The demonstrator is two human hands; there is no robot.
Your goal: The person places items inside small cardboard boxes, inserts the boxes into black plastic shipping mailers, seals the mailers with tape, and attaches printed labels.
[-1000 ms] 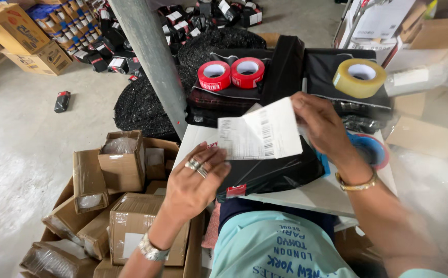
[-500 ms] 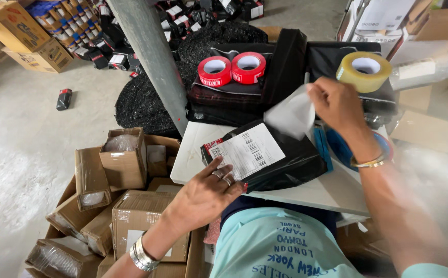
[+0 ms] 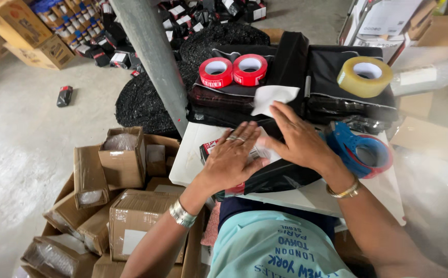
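A black plastic parcel (image 3: 280,177) with a white label lies on the white table (image 3: 193,149) in front of me. My left hand (image 3: 231,157), rings on its fingers, lies flat on the label. My right hand (image 3: 296,139) presses flat on the parcel beside it, fingers spread. A white scrap of backing paper (image 3: 273,97) lies just beyond my fingertips on a stack of black bags (image 3: 332,77).
Two red tape rolls (image 3: 233,70) and a clear tape roll (image 3: 364,76) rest on the black bags. A blue tape dispenser (image 3: 360,152) sits at the right. A grey pole (image 3: 154,62) rises at the left. Taped cardboard boxes (image 3: 123,206) fill a carton below left.
My right hand let go of the white backing paper and came down onto the parcel. My left hand slid up over the label. The paper now lies on the black bags.
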